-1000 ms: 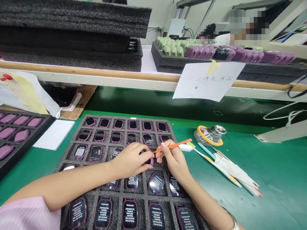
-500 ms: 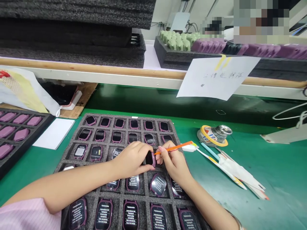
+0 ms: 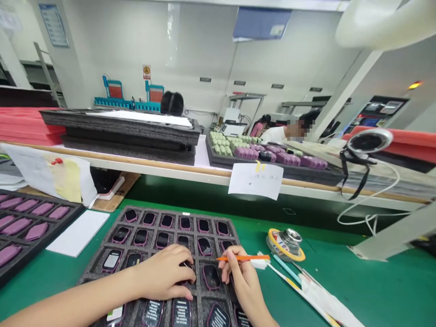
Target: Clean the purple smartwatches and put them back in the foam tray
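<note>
My left hand [image 3: 166, 272] is over the third row of a dark foam tray [image 3: 199, 213], its fingers curved and its thumb apart from them. Beneath its fingertips a compartment is mostly covered, so what lies there is hard to make out. A pointed orange stick [image 3: 238, 258] is pinched in my right hand [image 3: 241, 277], with the tip aimed left. Between the hands, a purple-framed smartwatch [image 3: 211, 277] with a dark screen lies in its compartment. Other purple smartwatches fill the visible compartments; those in the near rows, like one smartwatch [image 3: 181, 311], show lit text.
Right of the tray are a metal-capped bottle [image 3: 289, 240] inside a yellow ring and several slim tools [image 3: 306, 290]. At left stand a white card stack [image 3: 78, 231] and another tray of purple pieces [image 3: 37, 231]. A shelf [image 3: 204, 170] spans the back; co-workers sit beyond.
The view has tilted up. The smartwatch held in my left hand now lies in a compartment, and that hand has moved left. My right hand still holds the orange stick.
</note>
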